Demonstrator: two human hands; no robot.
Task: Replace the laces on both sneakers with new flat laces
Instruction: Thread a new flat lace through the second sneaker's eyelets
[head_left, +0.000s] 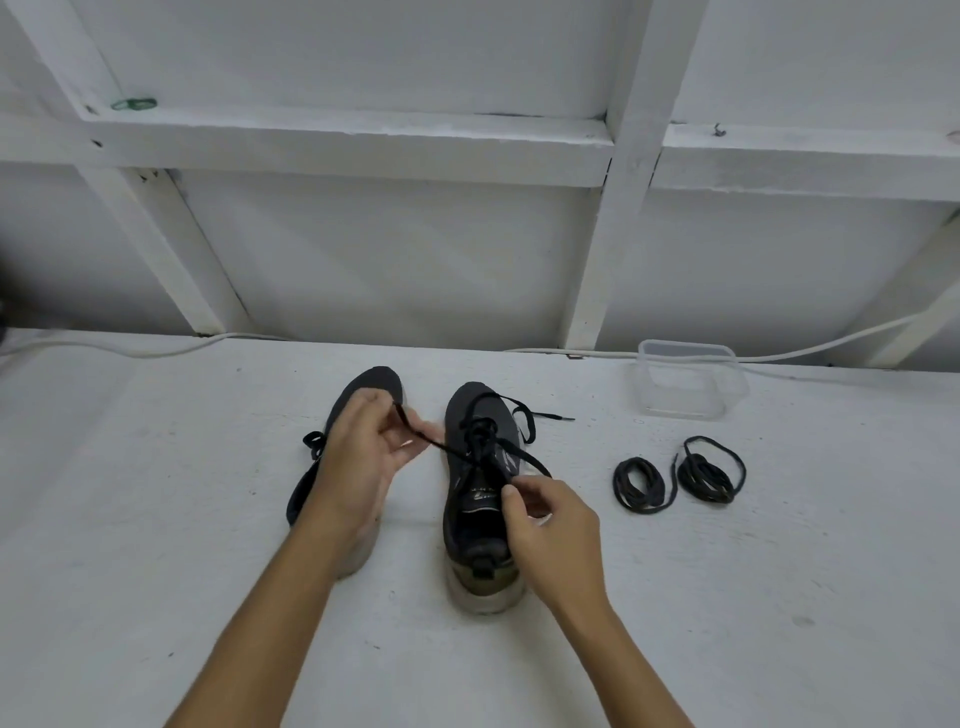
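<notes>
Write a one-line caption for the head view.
Both hands pull a lace on the right sneaker; two coiled laces wait nearby.

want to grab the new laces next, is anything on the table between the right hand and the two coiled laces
Nothing visible. The right hand pinches the lace at the right sneaker; the two coiled laces lie farther right, with bare table between. The clear container sits behind them, out of the path.

Sneaker (480, 499) under right hand (550, 525) fingers: dark matt cloth upper, pale scuffed rubbery sole. Lace (431, 441) pinched in left hand (358, 457) fingers: flat black woven cloth. Table (156, 519): white, rough, matt. Container (685, 379) beyond right fingers: clear glossy plastic.
</notes>
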